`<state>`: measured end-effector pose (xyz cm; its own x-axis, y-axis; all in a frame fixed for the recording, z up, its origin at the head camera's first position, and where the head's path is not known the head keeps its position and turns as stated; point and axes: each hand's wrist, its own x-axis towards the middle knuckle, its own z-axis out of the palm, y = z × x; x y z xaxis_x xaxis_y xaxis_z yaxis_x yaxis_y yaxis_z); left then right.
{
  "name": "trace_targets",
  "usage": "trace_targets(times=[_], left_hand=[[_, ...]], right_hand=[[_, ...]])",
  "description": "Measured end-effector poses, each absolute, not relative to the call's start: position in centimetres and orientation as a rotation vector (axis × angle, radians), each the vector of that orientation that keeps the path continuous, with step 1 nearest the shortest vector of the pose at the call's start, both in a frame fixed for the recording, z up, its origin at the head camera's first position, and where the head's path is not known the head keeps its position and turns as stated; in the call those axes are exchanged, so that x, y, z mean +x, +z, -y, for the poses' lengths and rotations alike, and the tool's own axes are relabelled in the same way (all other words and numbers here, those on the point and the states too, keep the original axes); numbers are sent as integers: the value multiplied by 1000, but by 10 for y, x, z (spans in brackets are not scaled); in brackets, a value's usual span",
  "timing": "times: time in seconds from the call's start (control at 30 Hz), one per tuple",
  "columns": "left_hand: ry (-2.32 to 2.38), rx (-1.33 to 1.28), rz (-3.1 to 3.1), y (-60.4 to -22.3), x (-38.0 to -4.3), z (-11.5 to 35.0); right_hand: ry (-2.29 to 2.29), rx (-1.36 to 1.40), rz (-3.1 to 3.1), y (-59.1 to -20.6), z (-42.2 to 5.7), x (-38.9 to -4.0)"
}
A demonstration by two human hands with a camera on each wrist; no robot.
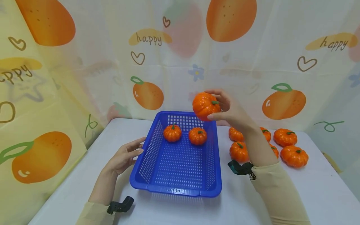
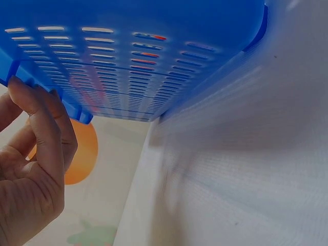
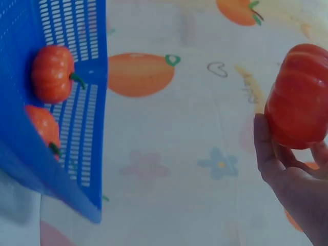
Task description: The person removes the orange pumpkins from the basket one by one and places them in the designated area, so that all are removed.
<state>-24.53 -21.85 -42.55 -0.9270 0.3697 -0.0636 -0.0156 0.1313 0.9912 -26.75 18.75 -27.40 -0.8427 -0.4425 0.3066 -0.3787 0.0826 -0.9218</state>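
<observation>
My right hand (image 1: 227, 107) grips a small orange toy pumpkin (image 1: 204, 105) with a green stem, raised over the far right corner of the blue plastic basket (image 1: 175, 190). In the right wrist view the same held pumpkin (image 3: 300, 97) rests between fingers and thumb, apart from the basket wall. Two more pumpkins, one on the left (image 1: 172, 133) and one on the right (image 1: 197, 136), sit at the far end inside the basket. At its left side my left hand (image 1: 125, 156) holds the rim, bent fingers (image 2: 43, 128) against the outer edge.
Several pumpkins (image 1: 294, 156) stand on the white table (image 1: 317, 184) to the right of the basket, some partly hidden behind my right forearm. A fruit-printed cloth (image 1: 180, 72) hangs behind the table and along its left side.
</observation>
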Motion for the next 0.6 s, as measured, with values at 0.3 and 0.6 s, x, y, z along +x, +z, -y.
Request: trace_targets(times=[0.3,0.6], left_hand=[[1868,357,-2115,-426,-247,219],[1863,350,-2112,-426,-246,219]], right_hand=[[-1753,-759,-2388,-283,-228,-262],[-1683,-870,-2305,-307,-275,-258]])
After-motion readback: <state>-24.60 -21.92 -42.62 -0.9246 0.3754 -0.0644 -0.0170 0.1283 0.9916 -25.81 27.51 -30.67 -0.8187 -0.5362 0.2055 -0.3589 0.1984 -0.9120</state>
